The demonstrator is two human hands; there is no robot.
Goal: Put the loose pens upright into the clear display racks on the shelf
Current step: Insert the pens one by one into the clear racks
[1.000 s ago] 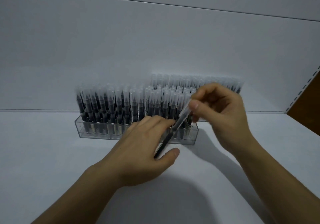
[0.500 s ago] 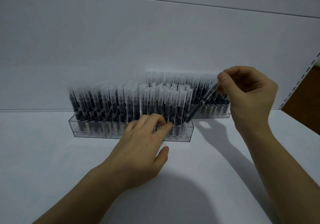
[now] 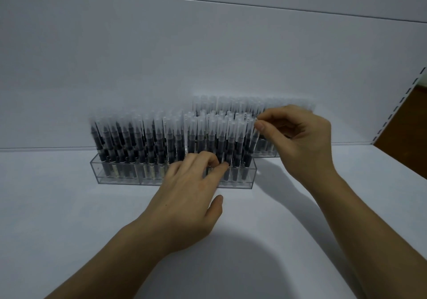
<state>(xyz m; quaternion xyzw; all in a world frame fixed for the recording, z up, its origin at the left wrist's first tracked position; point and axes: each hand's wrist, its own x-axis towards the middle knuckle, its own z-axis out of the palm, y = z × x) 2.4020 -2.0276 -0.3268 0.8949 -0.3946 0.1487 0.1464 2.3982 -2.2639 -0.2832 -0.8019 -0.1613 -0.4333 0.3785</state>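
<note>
Right hand (image 3: 298, 141): thumb and forefinger (image 3: 260, 126) pinched the clear cap of 1 pen (image 3: 252, 143) at the right end of the front rack (image 3: 120, 178). Left hand (image 3: 191, 192): fingers (image 3: 208, 162) lay close together, lightly bent, with their tips resting on the standing pens (image 3: 138, 141) near the rack's top edge.

The rack looked tightly packed, so the pen's lower end could catch on a neighbour and tilt it, or fail to seat. Held only by its cap, the pen could also swing or slip.

The pen pointed cap up and dark barrel down. Its long axis was nearly vertical, with the top leaning slightly right.
</note>
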